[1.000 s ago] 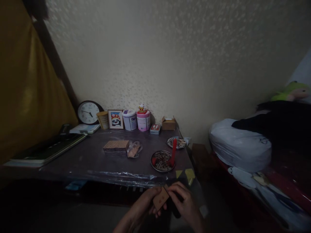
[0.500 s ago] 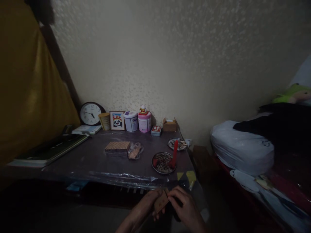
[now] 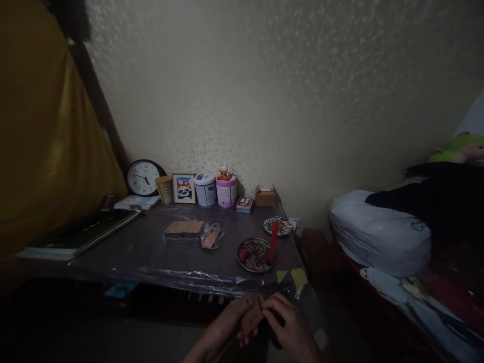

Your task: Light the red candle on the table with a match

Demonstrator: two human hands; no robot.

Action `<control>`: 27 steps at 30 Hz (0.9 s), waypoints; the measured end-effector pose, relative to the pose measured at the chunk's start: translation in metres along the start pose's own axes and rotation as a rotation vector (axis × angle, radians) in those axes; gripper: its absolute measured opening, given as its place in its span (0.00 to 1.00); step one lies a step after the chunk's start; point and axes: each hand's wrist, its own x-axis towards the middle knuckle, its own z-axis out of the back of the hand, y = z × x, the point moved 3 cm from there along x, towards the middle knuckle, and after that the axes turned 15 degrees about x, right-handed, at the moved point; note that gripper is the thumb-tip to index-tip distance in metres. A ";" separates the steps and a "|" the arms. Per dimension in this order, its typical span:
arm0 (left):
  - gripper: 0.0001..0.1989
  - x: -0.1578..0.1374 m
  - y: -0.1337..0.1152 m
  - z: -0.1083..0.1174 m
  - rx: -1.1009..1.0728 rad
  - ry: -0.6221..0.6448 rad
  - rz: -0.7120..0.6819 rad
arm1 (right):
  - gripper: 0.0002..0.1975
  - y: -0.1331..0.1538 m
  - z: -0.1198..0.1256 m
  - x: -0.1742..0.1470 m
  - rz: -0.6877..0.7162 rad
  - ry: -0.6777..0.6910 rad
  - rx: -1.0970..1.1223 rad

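Hands together below table (image 3: 159, 252) edge: left hand (image 3: 230, 322) and right hand (image 3: 289, 325) both pinch small brown box (image 3: 252, 316). Metal dish (image 3: 255, 254) with red stick (image 3: 273, 240) just beyond.

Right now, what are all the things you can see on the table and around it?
clock: one, white face, back left of table.
panda picture: one, framed, beside clock.
tins: two, white and pink, by wall.
cardboard box: one, brown, back right.
stick bundle: one, tan, table middle.
metal dishes: two, right side, a red candle in the nearer.
books: dark, left edge.
white bag: one, on bed.
left hand and right hand: together hold a small brown card.
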 end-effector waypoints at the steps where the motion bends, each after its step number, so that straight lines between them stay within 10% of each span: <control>1: 0.21 0.000 0.001 0.000 0.000 0.003 -0.004 | 0.08 0.000 0.000 0.000 0.000 0.000 -0.003; 27: 0.25 0.002 0.000 -0.001 0.076 -0.015 0.017 | 0.08 -0.002 -0.002 0.000 0.007 0.001 -0.081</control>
